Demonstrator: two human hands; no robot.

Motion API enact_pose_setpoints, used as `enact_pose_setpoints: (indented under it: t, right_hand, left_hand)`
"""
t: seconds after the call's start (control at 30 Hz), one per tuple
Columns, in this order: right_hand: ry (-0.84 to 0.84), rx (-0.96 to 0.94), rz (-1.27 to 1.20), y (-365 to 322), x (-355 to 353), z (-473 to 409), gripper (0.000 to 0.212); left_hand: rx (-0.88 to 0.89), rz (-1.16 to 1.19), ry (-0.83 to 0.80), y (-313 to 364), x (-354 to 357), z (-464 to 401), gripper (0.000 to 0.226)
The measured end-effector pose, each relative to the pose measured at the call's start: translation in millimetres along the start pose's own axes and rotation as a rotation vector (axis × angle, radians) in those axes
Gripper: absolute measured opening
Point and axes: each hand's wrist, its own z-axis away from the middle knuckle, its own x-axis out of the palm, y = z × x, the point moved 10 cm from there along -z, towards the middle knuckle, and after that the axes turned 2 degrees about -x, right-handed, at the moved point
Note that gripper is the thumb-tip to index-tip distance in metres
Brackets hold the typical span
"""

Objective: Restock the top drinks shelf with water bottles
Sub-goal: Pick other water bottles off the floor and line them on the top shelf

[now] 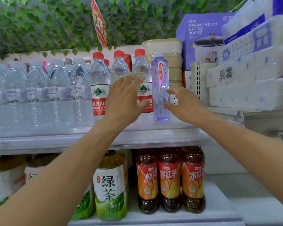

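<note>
On the top shelf (88, 141) stand three red-capped water bottles with red labels (99, 88), and a purple-tinted Ganten bottle (160, 88) stands upright at their right end. My left hand (126, 98) is raised in front of the middle and right red-capped bottles, fingers spread and straight, holding nothing. My right hand (185, 105) is beside the purple bottle's lower right side, fingers relaxed, fingertips close to or just touching it, with no grip around it.
Shrink-wrapped packs of clear water (36, 95) fill the shelf's left. Beige stacked boxes (168, 56), a hot pot box (203, 39) and tissue packs (252, 75) stand to the right. Green tea (111, 185) and iced red tea bottles (170, 180) fill the shelf below.
</note>
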Motion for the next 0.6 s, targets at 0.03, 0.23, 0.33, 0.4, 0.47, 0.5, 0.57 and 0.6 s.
enact_pose_setpoints:
  t: [0.03, 0.23, 0.33, 0.4, 0.47, 0.5, 0.57, 0.6]
  right_hand:
    - [0.045, -0.034, 0.045, -6.9, -7.3, 12.6, 0.041]
    - [0.182, -0.121, 0.186, -39.9, -29.1, 91.5, 0.033]
    - [0.181, -0.116, 0.143, -46.4, -25.2, 134.0, 0.034]
    - [0.171, -0.086, 0.083, -45.2, -16.7, 162.7, 0.030]
    - [0.132, -0.038, 0.015, -41.2, -1.5, 192.5, 0.026]
    - [0.100, -0.016, -0.001, -38.5, 7.9, 206.7, 0.025]
    - [0.009, 0.030, 0.003, -31.3, 30.4, 233.7, 0.022]
    - [-0.047, 0.052, 0.015, -26.8, 43.3, 246.5, 0.021]
  left_hand:
    - [0.003, 0.018, 0.030, 2.0, -5.5, 12.4, 0.064]
    - [0.024, 0.139, 0.108, 8.3, -28.9, 96.0, 0.053]
    - [-0.010, 0.222, 0.048, 3.8, -25.3, 142.6, 0.051]
    - [-0.035, 0.318, -0.037, 3.7, -13.6, 173.1, 0.048]
    - [-0.087, 0.413, -0.162, 3.7, 5.4, 205.3, 0.045]
    - [-0.120, 0.443, -0.227, 2.9, 16.2, 221.1, 0.044]
    - [-0.169, 0.474, -0.362, 1.5, 39.5, 251.9, 0.042]
    - [-0.195, 0.482, -0.430, 0.7, 52.2, 267.3, 0.041]
